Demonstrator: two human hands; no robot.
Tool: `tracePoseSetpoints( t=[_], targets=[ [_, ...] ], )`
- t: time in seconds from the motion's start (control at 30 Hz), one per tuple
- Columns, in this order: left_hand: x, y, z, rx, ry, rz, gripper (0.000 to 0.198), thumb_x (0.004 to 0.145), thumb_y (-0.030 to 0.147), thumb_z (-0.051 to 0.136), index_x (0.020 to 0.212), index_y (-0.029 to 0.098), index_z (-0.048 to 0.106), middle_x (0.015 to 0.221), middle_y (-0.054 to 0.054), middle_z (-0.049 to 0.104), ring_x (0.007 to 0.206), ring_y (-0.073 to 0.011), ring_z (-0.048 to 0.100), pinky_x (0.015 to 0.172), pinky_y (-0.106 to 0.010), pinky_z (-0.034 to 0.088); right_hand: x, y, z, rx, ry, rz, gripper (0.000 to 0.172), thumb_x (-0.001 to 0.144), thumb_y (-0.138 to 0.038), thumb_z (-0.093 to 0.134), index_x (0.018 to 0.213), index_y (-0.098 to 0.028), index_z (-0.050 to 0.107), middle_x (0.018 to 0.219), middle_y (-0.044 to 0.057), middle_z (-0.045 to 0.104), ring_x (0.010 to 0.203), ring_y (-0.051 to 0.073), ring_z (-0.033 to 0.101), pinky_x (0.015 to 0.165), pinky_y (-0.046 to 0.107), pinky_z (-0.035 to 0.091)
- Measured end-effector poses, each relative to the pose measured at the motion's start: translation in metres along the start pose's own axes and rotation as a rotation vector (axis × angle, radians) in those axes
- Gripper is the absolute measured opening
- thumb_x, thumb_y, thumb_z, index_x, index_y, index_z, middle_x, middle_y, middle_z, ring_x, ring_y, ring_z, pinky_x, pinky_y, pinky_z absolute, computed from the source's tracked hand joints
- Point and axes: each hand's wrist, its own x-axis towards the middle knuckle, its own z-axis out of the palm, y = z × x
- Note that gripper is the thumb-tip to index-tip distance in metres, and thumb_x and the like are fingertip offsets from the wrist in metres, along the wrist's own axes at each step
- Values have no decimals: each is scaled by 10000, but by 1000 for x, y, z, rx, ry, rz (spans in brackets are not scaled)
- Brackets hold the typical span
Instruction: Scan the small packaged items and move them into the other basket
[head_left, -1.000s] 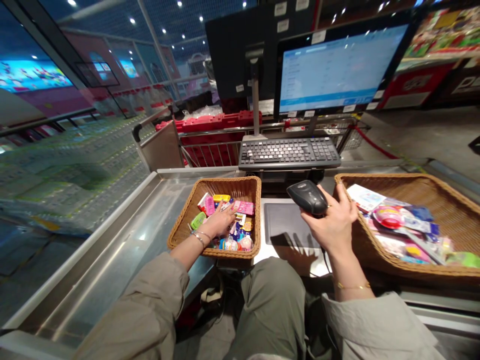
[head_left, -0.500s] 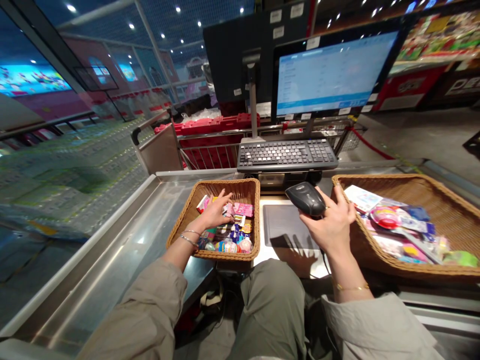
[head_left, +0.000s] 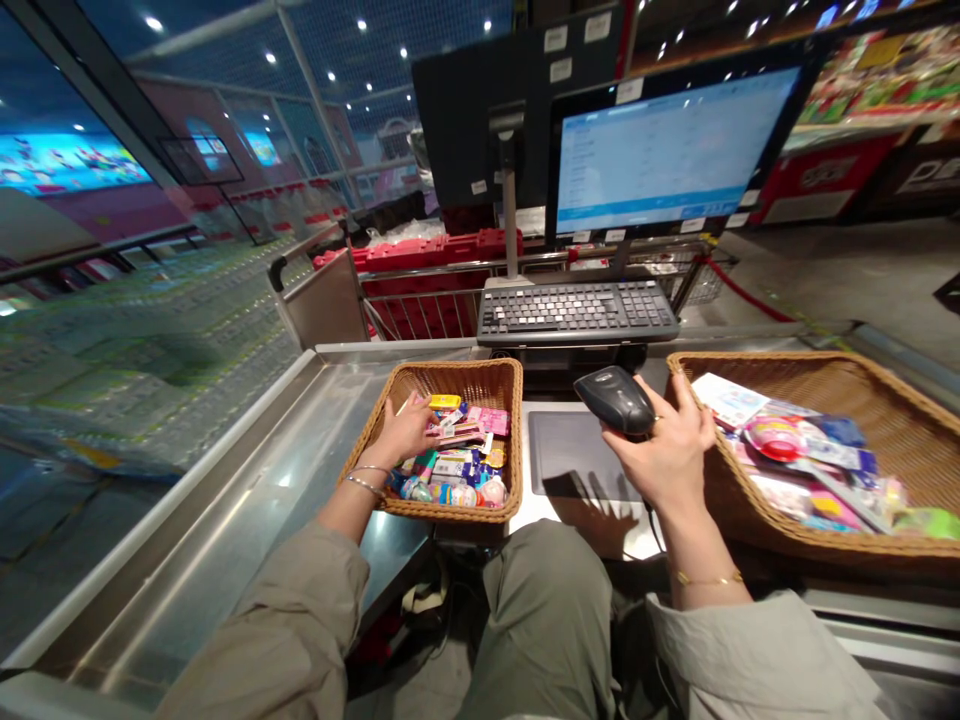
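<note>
My left hand [head_left: 407, 432] reaches into the smaller wicker basket [head_left: 515, 440], at its left side among small colourful packets. Its fingers are bent together over the goods; what they hold, if anything, I cannot make out. In that basket lie a yellow pack [head_left: 444, 401], a pink pack [head_left: 493, 420] and several small round toys [head_left: 457, 494] near the front. My right hand [head_left: 667, 445] grips a black barcode scanner [head_left: 616, 398], held above the grey scale plate [head_left: 577, 455]. The hand's shadow falls across that plate.
A larger wicker basket [head_left: 825, 362] with toys and packets stands at right. Behind the plate are a keyboard [head_left: 577, 308] and a lit monitor [head_left: 675, 150]. The metal counter [head_left: 292, 450] runs along the left, with a shopping cart [head_left: 420, 310] beyond it.
My left hand has shifted left and toward me inside the basket, its spread fingers drawing together and uncovering the yellow pack. My right hand still holds the scanner in about the same place.
</note>
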Motion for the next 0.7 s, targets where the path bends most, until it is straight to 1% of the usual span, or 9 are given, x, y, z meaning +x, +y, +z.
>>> tracePoseSetpoints(
  t=[0.1,0.17,0.3,0.43,0.6,0.7],
  targets=[
    [0,1,4,38,-52,-31,598,741,445,820,1272,236,646,1627,-180,410,1567,-429,192,1163,-802,60,0,1,1,-1,12,-16,501,770,-494,617,1197,-243,688,1346,113,686,1492,381,364,1184,739,172],
    [2,2,7,70,-75,-26,658,746,494,815,1325,250,621,1633,-185,398,1570,-419,191,1164,-796,44,-1,0,1,-3,14,-16,503,774,-505,612,1195,-242,690,1338,112,690,1492,378,364,1188,734,173],
    [10,0,15,117,-110,-14,608,819,554,737,1329,238,640,1635,-194,388,1567,-428,190,1161,-796,35,-1,-1,1,1,14,-8,500,770,-518,615,1177,-239,695,1335,114,692,1488,380,375,1195,725,166],
    [17,-5,24,126,-112,-5,518,890,574,639,1286,243,673,1626,-185,403,1564,-419,208,1172,-780,31,0,-1,1,-12,17,-7,494,772,-533,607,1157,-237,699,1338,122,688,1475,379,397,1196,709,175],
    [22,-8,33,135,-137,10,419,899,535,645,1193,248,725,1618,-160,422,1550,-409,249,1192,-753,8,-1,1,3,-22,12,-2,527,781,-550,590,1194,-237,687,1329,126,692,1480,379,385,1189,708,167],
    [25,-8,37,141,-135,3,354,905,504,645,1127,248,749,1588,-146,464,1544,-404,265,1190,-756,-9,-1,2,3,-21,9,-5,517,788,-552,589,1185,-238,691,1338,134,684,1476,385,388,1184,712,169]
  ],
)
